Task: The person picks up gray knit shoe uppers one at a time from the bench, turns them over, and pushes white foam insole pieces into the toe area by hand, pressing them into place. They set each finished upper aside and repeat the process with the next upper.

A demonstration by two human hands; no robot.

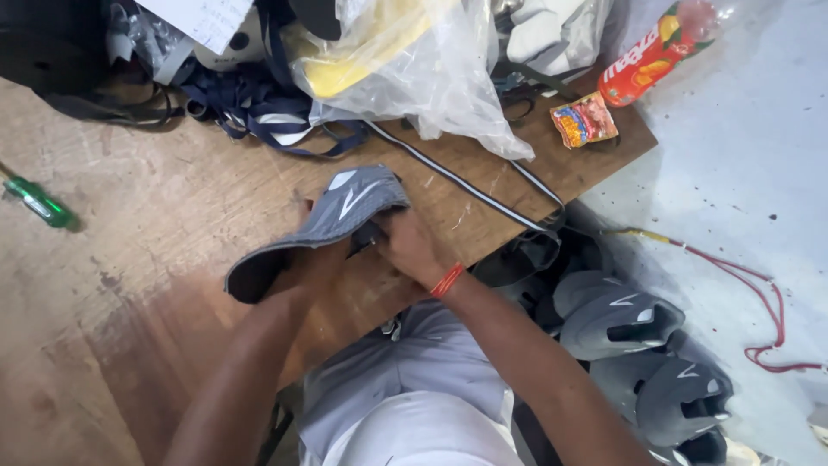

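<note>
Worn wooden workbench (129,285) over a pale floor | my left hand (315,259) sits inside the grey shoe upper (332,216), fingers hidden, grip unclear | my right hand (407,246) pinches its edge | upper held just above the bench centre | clear plastic bag (414,60), green screwdriver (39,203), orange drink bottle (660,52) around | finished grey uppers (638,345) piled at my right
</note>
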